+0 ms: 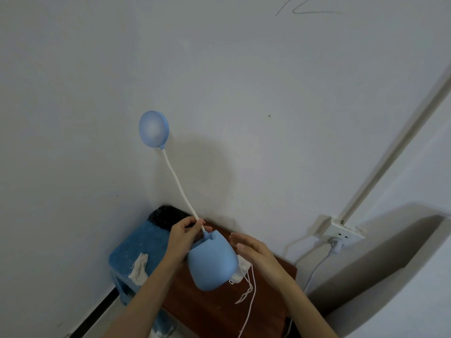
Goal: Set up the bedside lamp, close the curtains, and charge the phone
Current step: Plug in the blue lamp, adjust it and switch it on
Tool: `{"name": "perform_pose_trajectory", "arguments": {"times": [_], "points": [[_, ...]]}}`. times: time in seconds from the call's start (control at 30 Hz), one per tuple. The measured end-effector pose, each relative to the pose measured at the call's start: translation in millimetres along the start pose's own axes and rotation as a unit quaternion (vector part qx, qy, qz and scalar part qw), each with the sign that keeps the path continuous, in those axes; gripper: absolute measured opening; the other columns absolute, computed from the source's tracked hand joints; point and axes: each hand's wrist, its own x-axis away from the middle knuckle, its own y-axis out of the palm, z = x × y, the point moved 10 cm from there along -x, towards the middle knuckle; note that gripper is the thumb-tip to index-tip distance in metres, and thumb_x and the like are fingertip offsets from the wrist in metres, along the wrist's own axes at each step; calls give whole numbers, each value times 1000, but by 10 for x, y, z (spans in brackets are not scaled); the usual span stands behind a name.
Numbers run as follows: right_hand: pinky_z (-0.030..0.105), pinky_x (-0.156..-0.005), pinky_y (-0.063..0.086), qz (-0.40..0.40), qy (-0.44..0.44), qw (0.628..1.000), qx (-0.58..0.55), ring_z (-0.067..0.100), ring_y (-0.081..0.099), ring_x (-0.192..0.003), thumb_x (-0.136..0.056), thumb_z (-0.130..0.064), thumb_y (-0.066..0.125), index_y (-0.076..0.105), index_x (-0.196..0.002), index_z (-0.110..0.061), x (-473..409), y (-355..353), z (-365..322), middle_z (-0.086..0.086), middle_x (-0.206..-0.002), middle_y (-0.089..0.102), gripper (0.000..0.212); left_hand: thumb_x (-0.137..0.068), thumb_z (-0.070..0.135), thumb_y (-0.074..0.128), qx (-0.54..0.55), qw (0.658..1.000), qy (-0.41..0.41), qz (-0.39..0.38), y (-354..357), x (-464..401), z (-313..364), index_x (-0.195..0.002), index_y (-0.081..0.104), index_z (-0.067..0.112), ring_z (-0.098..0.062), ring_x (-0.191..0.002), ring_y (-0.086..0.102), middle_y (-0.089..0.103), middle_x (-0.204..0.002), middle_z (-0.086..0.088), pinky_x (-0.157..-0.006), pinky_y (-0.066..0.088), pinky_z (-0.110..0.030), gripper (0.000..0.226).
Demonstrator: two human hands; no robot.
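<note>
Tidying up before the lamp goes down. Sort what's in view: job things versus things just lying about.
Job:
blue lamp, neck pinched by left hand
right hand, open beside the base
wall socket with plug in
white cable
wooden table

Lying about:
blue stool
white cloth
black bag

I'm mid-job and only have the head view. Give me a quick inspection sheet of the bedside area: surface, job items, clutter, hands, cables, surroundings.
Surface: brown wooden bedside table, top partly covered by the lamp and cables.
Job's things: blue lamp, held above the table, white neck rising to a round head near the wall; phone and curtains not seen.
Clutter: white cloth on a blue stool; dark object at the stool's back, unclear.
Hands: left hand pinches the lamp neck; right hand open beside the base.
Cables: thin white cord trailing off the table; a plug in the wall socket.
Surroundings: white walls, conduit running up from the socket.
</note>
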Motion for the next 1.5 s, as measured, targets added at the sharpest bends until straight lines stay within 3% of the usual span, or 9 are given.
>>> {"name": "perform_pose_trajectory", "arguments": {"times": [0.1,0.23,0.53,0.67,0.87,1.03,1.17,1.27,1.5], "points": [[27,-97,47,46,-1,996,-70,10,56,-114,-93,-23,49,55,-119,-22,63,50,48,1,-126,59,27,-88,13,56,-89,995,31,42,-80,-26,57,-82,62,1,-19,-72,68,71,-74,-10,-69,54,-28,14],[23,-84,51,50,14,989,-142,14,58,-112,-95,-15,41,55,-118,-16,108,227,125,3,-121,61,27,-88,15,56,-171,980,69,71,-64,23,172,-79,62,3,-12,-71,66,70,-71,-3,-69,50,-23,16],[22,-83,51,6,12,985,-175,9,60,-108,-94,-13,40,49,-121,-21,168,353,37,-5,-119,60,29,-87,18,57,-215,969,52,107,-86,41,214,-78,62,8,-2,-67,61,66,-64,6,-64,41,-16,14],[25,-85,50,-1,-8,988,-154,11,59,-110,-88,-25,54,50,-119,-28,174,382,-45,-5,-120,61,31,-88,18,56,-173,978,32,111,-90,21,175,-80,62,5,-10,-73,65,68,-70,3,-72,49,-26,16],[29,-88,50,-3,-6,987,-161,18,56,-115,-82,-30,56,48,-125,-24,138,383,-11,4,-127,57,43,-87,11,58,-37,995,-14,94,-51,-5,69,-85,62,1,-16,-78,67,70,-82,-10,-72,53,-29,11],[45,-100,45,-9,-13,994,-106,20,54,-118,-71,-39,71,47,-127,-32,149,372,-24,2,-129,56,61,-85,7,60,43,994,-44,95,-21,36,96,-92,64,5,-17,-75,66,68,-80,-8,-67,54,-27,8],[35,-95,48,-19,-10,989,-147,19,58,-114,-68,-36,71,54,-117,-34,166,350,-81,-3,-120,63,52,-87,13,58,29,997,-35,64,-13,27,206,-95,63,8,-23,-76,67,69,-84,-12,-73,56,-34,10],[28,-87,51,-46,-7,983,-179,19,59,-112,-67,-40,76,54,-119,-29,184,405,-144,-4,-117,66,58,-91,15,51,25,999,-13,41,4,18,300,-90,61,19,-23,-77,66,67,-81,-11,-74,55,-34,11],[30,-86,51,-50,-5,981,-188,23,56,-116,-66,-44,77,52,-124,-26,191,422,-163,2,-123,62,66,-94,14,45,54,998,11,39,45,49,348,-89,58,16,-20,-74,66,65,-80,-7,-71,55,-30,14]]}}
